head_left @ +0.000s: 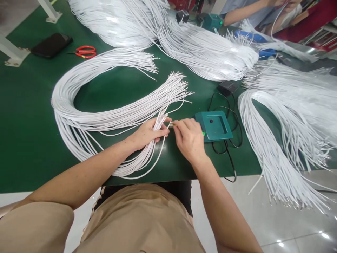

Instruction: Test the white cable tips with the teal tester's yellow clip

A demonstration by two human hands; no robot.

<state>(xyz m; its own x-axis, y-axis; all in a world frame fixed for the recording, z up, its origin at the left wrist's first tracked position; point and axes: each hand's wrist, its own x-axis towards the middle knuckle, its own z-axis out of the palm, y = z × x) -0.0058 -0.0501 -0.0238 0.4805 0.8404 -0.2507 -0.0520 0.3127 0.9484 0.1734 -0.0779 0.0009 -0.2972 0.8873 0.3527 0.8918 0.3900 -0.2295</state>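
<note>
My left hand [147, 134] is wrapped round a small bunch of white cables [158, 126], their ends fanned out past my fingers. My right hand [188, 137] pinches the tip of one white cable [172, 123] pulled from that bunch, just left of a teal box-shaped device [214, 125] with a green light and a black lead. The bunch runs back over the table edge toward my lap. A large curved loop of white cables [79, 116] lies on the green table [31, 140] to the left of my hands.
More white cable heaps [207, 52] lie at the back, and another bundle [276, 151] hangs off the right edge. Red scissors [85, 51] and a black case [51, 44] sit far left. Another person's arm [242, 14] and a second teal device [212, 21] are at the top.
</note>
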